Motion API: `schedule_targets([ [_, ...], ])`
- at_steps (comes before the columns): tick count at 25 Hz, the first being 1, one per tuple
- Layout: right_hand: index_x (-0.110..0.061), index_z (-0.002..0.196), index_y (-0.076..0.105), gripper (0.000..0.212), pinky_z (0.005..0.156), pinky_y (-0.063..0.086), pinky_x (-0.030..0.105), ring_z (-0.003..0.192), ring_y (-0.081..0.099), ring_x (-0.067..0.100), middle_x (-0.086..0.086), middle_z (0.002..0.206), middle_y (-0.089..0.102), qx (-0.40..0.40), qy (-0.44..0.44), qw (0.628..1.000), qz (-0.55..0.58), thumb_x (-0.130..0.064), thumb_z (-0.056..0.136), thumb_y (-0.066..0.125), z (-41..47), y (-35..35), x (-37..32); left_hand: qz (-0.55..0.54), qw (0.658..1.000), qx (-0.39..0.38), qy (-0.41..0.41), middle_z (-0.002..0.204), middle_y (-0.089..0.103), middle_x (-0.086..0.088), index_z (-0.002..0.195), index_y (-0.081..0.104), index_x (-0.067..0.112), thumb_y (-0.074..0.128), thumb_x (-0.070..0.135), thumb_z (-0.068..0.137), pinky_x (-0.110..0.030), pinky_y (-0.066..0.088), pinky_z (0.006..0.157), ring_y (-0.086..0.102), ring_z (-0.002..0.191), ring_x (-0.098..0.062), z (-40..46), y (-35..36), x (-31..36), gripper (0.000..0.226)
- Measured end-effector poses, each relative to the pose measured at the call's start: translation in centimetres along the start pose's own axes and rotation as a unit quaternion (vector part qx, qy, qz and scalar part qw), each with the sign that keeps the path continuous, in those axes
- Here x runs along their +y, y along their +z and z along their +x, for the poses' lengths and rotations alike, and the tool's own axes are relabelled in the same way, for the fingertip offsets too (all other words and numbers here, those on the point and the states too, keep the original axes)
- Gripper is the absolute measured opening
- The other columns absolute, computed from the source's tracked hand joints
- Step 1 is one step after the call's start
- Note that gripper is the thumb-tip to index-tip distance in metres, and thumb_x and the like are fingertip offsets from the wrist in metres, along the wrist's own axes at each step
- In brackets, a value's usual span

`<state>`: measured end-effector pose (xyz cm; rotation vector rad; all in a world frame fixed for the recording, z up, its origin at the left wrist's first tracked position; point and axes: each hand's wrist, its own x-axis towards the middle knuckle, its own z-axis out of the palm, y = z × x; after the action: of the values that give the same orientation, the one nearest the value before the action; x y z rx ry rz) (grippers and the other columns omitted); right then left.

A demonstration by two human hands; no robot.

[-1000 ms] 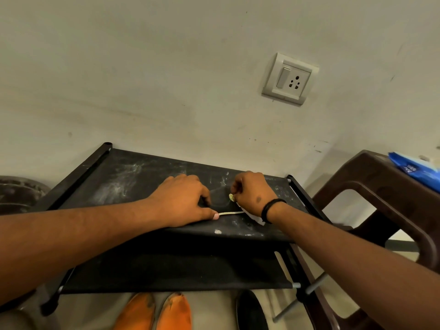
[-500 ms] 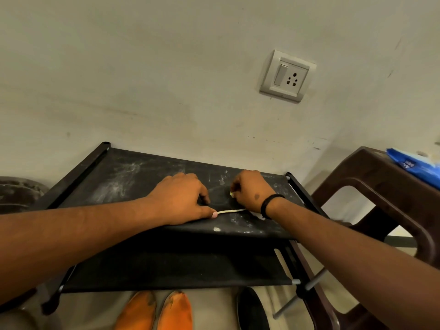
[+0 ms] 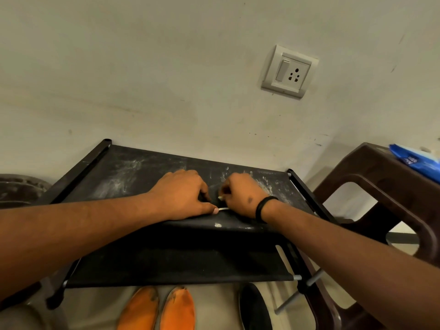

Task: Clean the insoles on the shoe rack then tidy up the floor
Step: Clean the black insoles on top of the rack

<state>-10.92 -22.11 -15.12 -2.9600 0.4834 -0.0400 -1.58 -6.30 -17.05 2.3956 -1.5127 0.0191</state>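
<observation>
On the dusty black top shelf of the shoe rack (image 3: 133,177), a dark insole (image 3: 214,193) with a thin white edge lies between my hands, mostly hidden by them. My left hand (image 3: 183,194) holds it down, fingers curled over it and thumb on the white edge. Just to its right, my right hand (image 3: 240,194) grips a small pale wipe (image 3: 220,198) against the insole. A black band sits on that wrist.
Two orange insoles (image 3: 140,308) and a black one (image 3: 254,306) lie on the floor below the rack. A brown plastic stool (image 3: 371,172) with a blue packet (image 3: 419,163) stands at the right. A wall socket (image 3: 289,71) is above, and a dark round object (image 3: 16,189) sits at the far left.
My right hand has slid a little toward the wall across the insole, and the white wipe that showed under its wrist is now covered. My left hand has stayed in place.
</observation>
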Motion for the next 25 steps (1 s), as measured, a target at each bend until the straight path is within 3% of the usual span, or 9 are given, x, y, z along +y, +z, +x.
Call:
schedule_targets([
  [3,-0.02,0.09,0.076,0.017,0.078,0.057,0.034,0.083,0.068,0.019,0.001,0.09,0.074,-0.028,-0.029,0.999,0.019,-0.013,0.088,0.06,-0.9,-0.1,-0.4,0.001,1.0,-0.001,0.006,0.096,0.061,0.011,0.1,0.076,0.039,0.059,0.075,0.078,-0.037,0.049,0.083,0.058,0.098,-0.015,0.1,0.2,-0.1,0.046],
  [5,-0.02,0.09,0.073,0.014,0.083,0.054,0.039,0.085,0.066,0.024,0.004,0.09,0.072,0.008,0.04,0.997,-0.073,-0.022,0.09,0.059,0.4,-0.7,1.1,-0.011,1.0,-0.004,0.007,0.103,0.062,0.012,0.103,0.076,0.042,0.059,0.075,0.078,-0.04,0.05,0.088,0.057,0.102,-0.014,0.2,0.1,-0.1,0.045],
  [7,-0.015,0.09,0.072,0.017,0.086,0.054,0.042,0.084,0.064,0.027,0.007,0.089,0.071,0.042,0.102,0.991,-0.077,-0.023,0.091,0.058,1.2,-1.0,1.9,-0.015,1.0,-0.001,0.007,0.105,0.064,0.014,0.105,0.075,0.042,0.06,0.075,0.078,-0.041,0.05,0.091,0.058,0.105,-0.014,0.2,0.1,-0.1,0.046],
  [12,-0.011,0.081,0.074,0.013,0.077,0.057,0.031,0.08,0.069,0.016,0.004,0.084,0.074,-0.028,-0.038,0.991,0.124,-0.011,0.087,0.063,-1.2,0.3,-1.4,-0.002,1.0,0.017,0.003,0.081,0.069,0.009,0.084,0.077,0.032,0.062,0.075,0.075,-0.032,0.043,0.072,0.062,0.08,-0.008,0.1,0.2,-0.4,0.047],
  [14,-0.017,0.081,0.075,0.009,0.08,0.057,0.033,0.08,0.069,0.012,-0.001,0.084,0.075,-0.026,-0.034,0.993,0.111,-0.018,0.086,0.067,-0.8,0.0,-0.4,-0.008,1.0,0.017,-0.002,0.078,0.071,0.009,0.077,0.076,0.03,0.062,0.077,0.074,-0.032,0.045,0.071,0.063,0.074,-0.005,0.2,0.3,-0.3,0.05],
  [18,-0.019,0.085,0.074,0.014,0.087,0.054,0.044,0.083,0.065,0.02,0.0,0.087,0.072,0.039,0.083,0.996,-0.021,-0.027,0.089,0.063,1.5,-1.0,2.0,-0.02,1.0,0.018,-0.015,0.083,0.074,0.013,0.071,0.075,0.029,0.063,0.08,0.07,-0.035,0.052,0.081,0.066,0.082,-0.005,0.4,0.2,-0.2,0.052],
  [22,-0.013,0.083,0.076,0.013,0.079,0.058,0.033,0.079,0.068,0.013,0.001,0.083,0.074,-0.022,-0.026,0.995,0.098,-0.013,0.087,0.063,-0.9,0.2,-1.1,-0.023,0.999,0.03,-0.012,0.065,0.068,0.011,0.065,0.073,0.029,0.068,0.076,0.07,-0.029,0.044,0.062,0.06,0.065,-0.004,0.1,0.1,-0.3,0.048],
  [25,-0.02,0.082,0.074,0.012,0.084,0.056,0.04,0.082,0.066,0.016,-0.003,0.084,0.073,0.007,0.019,0.999,0.028,-0.023,0.088,0.064,0.4,-0.2,0.3,-0.033,0.999,0.029,-0.018,0.071,0.071,0.013,0.068,0.075,0.029,0.067,0.078,0.068,-0.031,0.054,0.067,0.063,0.07,-0.003,0.4,0.2,-0.5,0.05],
])
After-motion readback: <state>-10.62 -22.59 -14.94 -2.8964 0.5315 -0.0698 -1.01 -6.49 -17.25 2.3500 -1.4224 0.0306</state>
